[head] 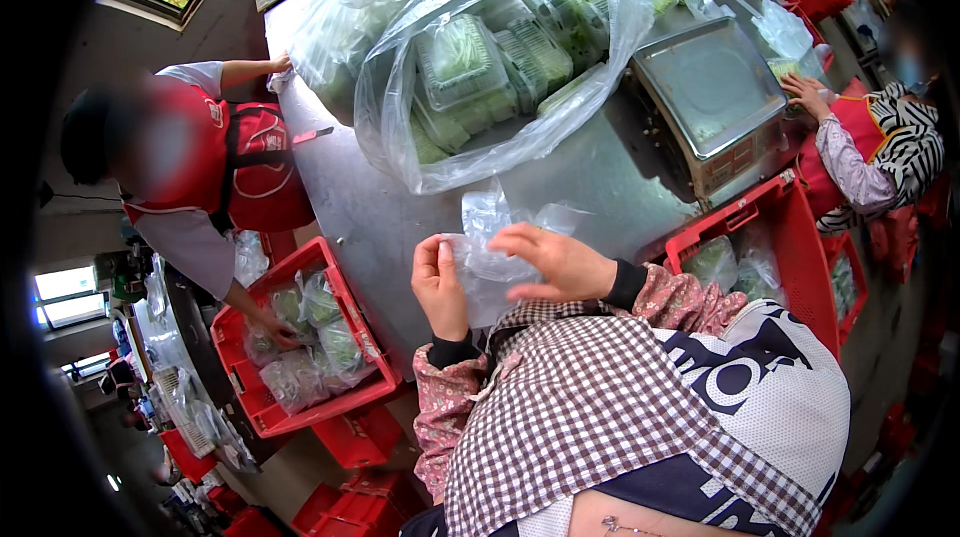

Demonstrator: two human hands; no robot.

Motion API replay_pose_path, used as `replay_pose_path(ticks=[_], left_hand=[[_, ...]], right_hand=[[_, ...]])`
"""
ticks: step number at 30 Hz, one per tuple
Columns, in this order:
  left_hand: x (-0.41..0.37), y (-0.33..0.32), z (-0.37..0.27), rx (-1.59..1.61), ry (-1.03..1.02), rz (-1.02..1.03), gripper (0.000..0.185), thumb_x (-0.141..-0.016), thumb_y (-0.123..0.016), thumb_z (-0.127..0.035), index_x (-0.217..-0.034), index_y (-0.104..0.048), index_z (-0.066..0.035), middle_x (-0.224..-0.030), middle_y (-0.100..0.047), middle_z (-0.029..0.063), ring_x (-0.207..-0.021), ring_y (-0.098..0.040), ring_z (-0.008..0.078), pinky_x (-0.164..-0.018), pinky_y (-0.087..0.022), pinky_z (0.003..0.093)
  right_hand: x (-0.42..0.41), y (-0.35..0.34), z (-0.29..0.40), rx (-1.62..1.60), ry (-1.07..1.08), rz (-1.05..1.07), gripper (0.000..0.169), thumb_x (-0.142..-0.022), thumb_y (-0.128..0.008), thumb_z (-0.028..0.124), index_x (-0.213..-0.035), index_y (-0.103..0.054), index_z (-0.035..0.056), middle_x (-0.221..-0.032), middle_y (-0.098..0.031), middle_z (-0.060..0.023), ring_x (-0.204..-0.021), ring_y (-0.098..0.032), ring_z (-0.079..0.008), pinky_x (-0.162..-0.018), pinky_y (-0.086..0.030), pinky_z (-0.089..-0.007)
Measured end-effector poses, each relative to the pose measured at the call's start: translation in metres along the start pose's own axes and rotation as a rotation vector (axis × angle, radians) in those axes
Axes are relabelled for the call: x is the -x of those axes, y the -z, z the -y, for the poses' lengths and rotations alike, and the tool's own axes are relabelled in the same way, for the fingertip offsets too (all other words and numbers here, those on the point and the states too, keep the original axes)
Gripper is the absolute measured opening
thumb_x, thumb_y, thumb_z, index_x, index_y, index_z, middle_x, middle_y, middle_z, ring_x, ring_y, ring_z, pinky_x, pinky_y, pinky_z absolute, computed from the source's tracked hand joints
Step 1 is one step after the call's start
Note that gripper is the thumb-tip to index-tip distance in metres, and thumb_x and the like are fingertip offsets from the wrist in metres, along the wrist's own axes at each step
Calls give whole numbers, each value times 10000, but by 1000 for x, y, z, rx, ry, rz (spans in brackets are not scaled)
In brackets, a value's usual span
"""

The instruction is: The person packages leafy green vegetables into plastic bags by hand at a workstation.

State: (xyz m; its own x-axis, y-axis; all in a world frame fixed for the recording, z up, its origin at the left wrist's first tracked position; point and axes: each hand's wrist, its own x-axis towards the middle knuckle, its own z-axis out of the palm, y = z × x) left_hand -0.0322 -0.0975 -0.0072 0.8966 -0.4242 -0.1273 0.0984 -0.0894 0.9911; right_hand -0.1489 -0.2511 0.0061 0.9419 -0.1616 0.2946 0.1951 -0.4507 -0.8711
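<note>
A thin clear plastic bag hangs before me at the front edge of the steel table. Its left edge is pinched between thumb and fingers of my left hand. Against the bag's right side is my right hand, its fingers spread; whether the fingertips touch the film I cannot tell. Other loose clear film lies on the table just beyond my hands. Farther back stands a large open plastic sack filled with lidded clear clamshell boxes of green vegetables.
A weighing scale stands right of the sack. Red crates with bagged greens flank me, left and right. One co-worker reaches into the left crate; another works beyond the scale. A pink-handled knife lies near the left edge.
</note>
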Motion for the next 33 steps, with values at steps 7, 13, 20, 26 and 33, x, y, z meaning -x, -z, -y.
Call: replay_pose_path(ticks=[7,13,20,26,33], left_hand=[[12,-11,-8,-100,-47,139,175,-897,-533,-83,-1052,-531,-3,-950,-565,16,-880,-528,96,-785,-423,234],[14,-19,-51,-707,-377,289,347,-710,-645,-45,-1048,-567,-30,-1042,-559,105,-1009,-533,268,-880,-403,372],[13,-15,-24,-407,-293,-96,87,-843,-598,-71,-916,-630,-36,-909,-539,60,-856,-529,178,-707,-418,276],[16,-16,-17,-164,-174,-188,152,-926,-546,-159,-936,-596,-16,-824,-506,-23,-652,-425,38,-562,-347,192],[18,-11,-18,-154,-191,-177,175,-934,-515,-169,-967,-591,-15,-762,-521,-39,-654,-418,26,-574,-340,184]], right_hand=[[-1,-12,-9,318,-106,-142,192,-706,-694,115,-861,-588,74,-1004,-576,-42,-991,-510,-237,-865,-379,-372],[-6,-13,-3,332,-14,-164,174,-688,-693,132,-804,-568,93,-949,-574,-21,-992,-507,-228,-916,-344,-395],[-8,-5,7,314,18,-173,203,-703,-721,161,-808,-560,95,-855,-556,-23,-850,-534,-236,-841,-413,-378],[-5,-11,8,196,30,-233,187,-686,-726,104,-821,-600,77,-801,-547,-50,-681,-554,-219,-583,-455,-320],[-4,-7,7,183,178,-258,200,-631,-711,11,-802,-636,84,-800,-550,-53,-703,-568,-217,-577,-461,-315]])
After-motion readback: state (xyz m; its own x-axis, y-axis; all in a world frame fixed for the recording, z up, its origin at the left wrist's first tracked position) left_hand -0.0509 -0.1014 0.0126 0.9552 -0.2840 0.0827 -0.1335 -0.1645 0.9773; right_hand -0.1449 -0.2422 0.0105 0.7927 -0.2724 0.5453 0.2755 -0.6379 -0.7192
